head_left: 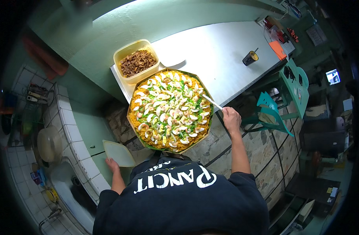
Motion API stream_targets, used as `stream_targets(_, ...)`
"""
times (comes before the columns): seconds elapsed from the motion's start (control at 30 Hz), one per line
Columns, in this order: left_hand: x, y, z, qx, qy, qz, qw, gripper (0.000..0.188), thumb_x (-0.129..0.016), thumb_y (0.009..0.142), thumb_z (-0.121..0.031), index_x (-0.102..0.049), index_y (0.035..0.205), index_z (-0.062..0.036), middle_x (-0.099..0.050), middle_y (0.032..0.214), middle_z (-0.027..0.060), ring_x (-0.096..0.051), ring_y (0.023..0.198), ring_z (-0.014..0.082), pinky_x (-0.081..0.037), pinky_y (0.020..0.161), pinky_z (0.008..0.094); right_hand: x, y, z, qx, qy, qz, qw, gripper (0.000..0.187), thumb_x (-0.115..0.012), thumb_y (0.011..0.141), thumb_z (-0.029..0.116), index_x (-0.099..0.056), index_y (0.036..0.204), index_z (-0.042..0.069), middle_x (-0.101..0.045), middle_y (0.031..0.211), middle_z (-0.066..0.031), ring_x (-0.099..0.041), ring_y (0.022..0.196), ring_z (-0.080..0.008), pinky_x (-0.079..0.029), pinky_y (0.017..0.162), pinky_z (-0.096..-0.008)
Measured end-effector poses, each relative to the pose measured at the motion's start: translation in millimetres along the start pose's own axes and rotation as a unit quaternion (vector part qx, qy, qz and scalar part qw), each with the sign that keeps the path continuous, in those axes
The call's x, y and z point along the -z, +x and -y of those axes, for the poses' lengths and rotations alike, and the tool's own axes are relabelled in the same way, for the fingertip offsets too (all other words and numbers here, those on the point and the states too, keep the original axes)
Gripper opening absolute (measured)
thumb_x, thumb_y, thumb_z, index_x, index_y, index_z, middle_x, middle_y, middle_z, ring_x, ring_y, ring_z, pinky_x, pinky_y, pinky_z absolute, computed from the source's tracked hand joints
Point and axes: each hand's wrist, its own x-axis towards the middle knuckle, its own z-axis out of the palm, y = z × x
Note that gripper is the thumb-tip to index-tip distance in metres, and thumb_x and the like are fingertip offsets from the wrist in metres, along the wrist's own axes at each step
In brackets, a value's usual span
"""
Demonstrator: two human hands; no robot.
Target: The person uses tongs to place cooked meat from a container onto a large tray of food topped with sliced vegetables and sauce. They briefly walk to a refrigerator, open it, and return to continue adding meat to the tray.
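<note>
A large round tray of orange noodles [169,110], topped with egg slices, greens and shrimp, sits at the near end of a white table [218,51]. My right hand [231,118] is at the tray's right edge, shut on a white utensil [212,102] whose tip reaches over the food. My left hand [112,164] is low on the left, holding the near edge of a pale plastic lid [118,153]. Behind the tray stands a yellowish plastic tub [136,60] filled with brown fried bits.
A dark cup [250,58] with a stick stands further along the table, papers and small items [279,39] beyond it. Green chairs [283,102] stand to the right. A tiled counter with a sink [69,184] runs along the left. The floor is stone-patterned.
</note>
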Motion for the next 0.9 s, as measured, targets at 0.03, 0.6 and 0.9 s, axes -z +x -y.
stream_targets(0.03,-2,-1,-4,-0.006,0.0,-0.006,1.0,0.033,-0.045,0.095,-0.016,-0.048,0.124,0.0002,-0.056,0.117,0.0208,-0.055,0.106,0.0373,-0.04,0.094,0.0424,0,0,2,-0.004,-0.011,0.015,1.0,0.023,-0.057,0.09,0.027,-0.068,0.089,0.007,-0.066,0.087,-0.0145,-0.063,0.081,-0.036,-0.049,0.07,-0.0439)
stream_targets(0.6,25,-17,23,0.065,-0.062,-0.014,0.996,0.036,-0.041,0.098,-0.018,-0.043,0.129,-0.0005,-0.052,0.125,0.0203,-0.052,0.112,0.0343,-0.038,0.098,0.041,21,29,49,0.06,-0.08,0.034,0.994,0.02,-0.058,0.09,0.022,-0.068,0.09,0.005,-0.065,0.088,-0.0128,-0.063,0.081,-0.0347,-0.048,0.071,-0.0423)
stream_targets(0.9,27,-18,37,0.079,0.001,-0.032,0.996,0.036,-0.043,0.097,-0.017,-0.045,0.128,-0.0001,-0.055,0.121,0.0199,-0.054,0.111,0.0354,-0.038,0.098,0.0412,15,20,18,0.111,-0.098,0.029,0.988,0.018,-0.057,0.091,0.023,-0.067,0.091,0.007,-0.06,0.082,-0.0104,-0.062,0.076,-0.033,-0.048,0.066,-0.0413)
